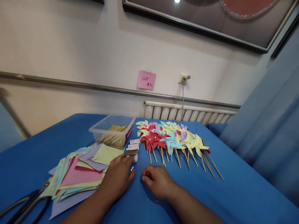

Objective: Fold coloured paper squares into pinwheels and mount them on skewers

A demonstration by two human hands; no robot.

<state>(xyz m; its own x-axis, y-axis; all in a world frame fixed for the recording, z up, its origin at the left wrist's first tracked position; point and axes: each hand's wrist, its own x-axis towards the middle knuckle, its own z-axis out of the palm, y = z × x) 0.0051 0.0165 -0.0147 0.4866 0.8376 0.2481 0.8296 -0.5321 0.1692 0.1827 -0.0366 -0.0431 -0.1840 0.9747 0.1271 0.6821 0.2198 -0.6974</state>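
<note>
My left hand (119, 174) lies palm down with its fingers stretched toward a small open cardboard box (132, 155); the fingertips reach its near edge. Beside the left thumb is a small shiny metal piece (133, 169) on the blue cloth. My right hand (160, 182) rests on the table, fingers curled in, and nothing shows in it. Under and left of my left wrist spreads a pile of coloured paper squares (81, 174). Beyond the right hand lie many paper pinwheels (171, 141) on thin wooden sticks, in red, yellow, blue and purple.
A clear plastic tub (98, 129) of wooden sticks (114, 137) stands behind the paper. Large black-handled scissors (30, 202) lie at the lower left. The blue tablecloth (233, 199) covers the table. Behind are a radiator (187, 112), a wall socket (183, 79) and a pink note (146, 80).
</note>
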